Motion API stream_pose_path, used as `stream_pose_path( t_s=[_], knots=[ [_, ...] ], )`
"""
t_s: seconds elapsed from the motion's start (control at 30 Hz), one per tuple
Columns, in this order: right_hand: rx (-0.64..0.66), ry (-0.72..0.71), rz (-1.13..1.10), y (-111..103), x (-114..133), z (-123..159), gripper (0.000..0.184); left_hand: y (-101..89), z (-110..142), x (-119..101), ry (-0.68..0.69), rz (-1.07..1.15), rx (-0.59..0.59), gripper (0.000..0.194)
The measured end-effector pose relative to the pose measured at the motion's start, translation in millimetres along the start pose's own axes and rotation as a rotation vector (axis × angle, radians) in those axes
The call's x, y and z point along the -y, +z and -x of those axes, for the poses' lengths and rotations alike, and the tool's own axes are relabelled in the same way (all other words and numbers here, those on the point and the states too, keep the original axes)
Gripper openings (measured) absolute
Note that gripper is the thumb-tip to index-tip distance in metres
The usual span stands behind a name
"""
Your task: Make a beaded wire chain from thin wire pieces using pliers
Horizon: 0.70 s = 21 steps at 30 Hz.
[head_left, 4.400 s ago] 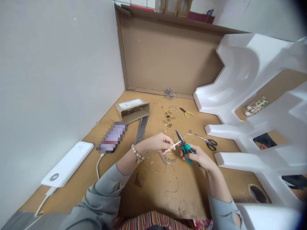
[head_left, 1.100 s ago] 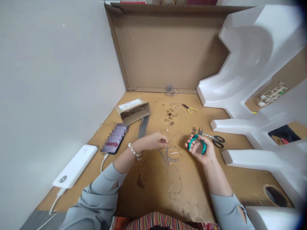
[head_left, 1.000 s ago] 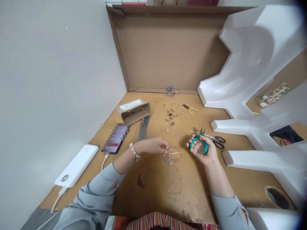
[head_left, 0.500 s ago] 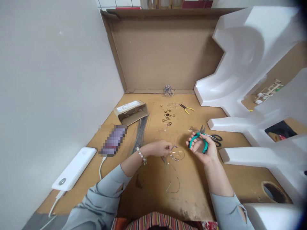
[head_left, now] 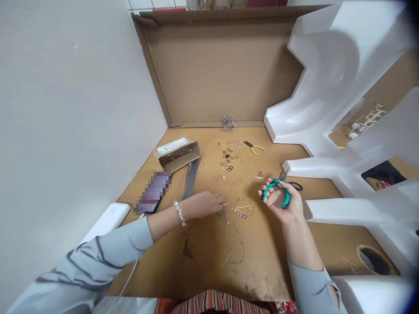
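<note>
My right hand (head_left: 284, 203) holds teal-handled pliers (head_left: 285, 198) in the palm, handles spread and jaws pointing away from me. My left hand (head_left: 209, 204) is over the table, fingers bent down and drawn together; what they hold, if anything, is hidden. A thin, light sliver sticks out by its fingertips, and short wires (head_left: 223, 216) lie just below them. Between my hands lies a thin wire ring (head_left: 253, 209) with shiny beads (head_left: 240, 214) on it and a straight pin across it. A bent wire (head_left: 243, 253) lies nearer to me.
Long grey wires (head_left: 190, 181) lie by an open cardboard box (head_left: 176, 155). Beyond are small dark rings (head_left: 227, 161), yellow-handled pliers (head_left: 253, 147) and a tangled silvery pile (head_left: 228, 122). Black-handled scissors (head_left: 296, 186) are behind my right hand. A phone (head_left: 153, 192) and white power bank (head_left: 108, 220) lie left; white foam (head_left: 340, 211) stands right.
My left hand has moved left, away from the beaded wire ring, which now lies uncovered on the table. My right hand with the pliers has shifted slightly right.
</note>
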State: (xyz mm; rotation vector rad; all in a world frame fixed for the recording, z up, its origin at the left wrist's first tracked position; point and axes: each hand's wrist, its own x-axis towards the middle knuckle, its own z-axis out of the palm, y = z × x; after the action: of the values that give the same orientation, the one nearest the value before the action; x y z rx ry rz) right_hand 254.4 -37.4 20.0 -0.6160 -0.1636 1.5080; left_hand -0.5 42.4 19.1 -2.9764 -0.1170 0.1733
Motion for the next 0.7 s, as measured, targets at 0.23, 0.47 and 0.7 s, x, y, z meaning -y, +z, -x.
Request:
stream_pose_path(
  t_s=[0.23, 0.47, 0.7],
  knots=[
    [0.003, -0.033, 0.026, -2, 5, 3, 0.013, -1.3, -44, 21, -0.112, 0.01, -0.081, 0.01],
    [0.0, -0.061, 0.012, -7, 6, 1, 0.012, 16.6, -110, 36, 0.172, -0.087, -0.108, 0.01],
    [0.007, -0.056, 0.006, -7, 7, 2, 0.013, 23.4, -123, 45, 0.299, -0.126, -0.06, 0.011]
  ],
)
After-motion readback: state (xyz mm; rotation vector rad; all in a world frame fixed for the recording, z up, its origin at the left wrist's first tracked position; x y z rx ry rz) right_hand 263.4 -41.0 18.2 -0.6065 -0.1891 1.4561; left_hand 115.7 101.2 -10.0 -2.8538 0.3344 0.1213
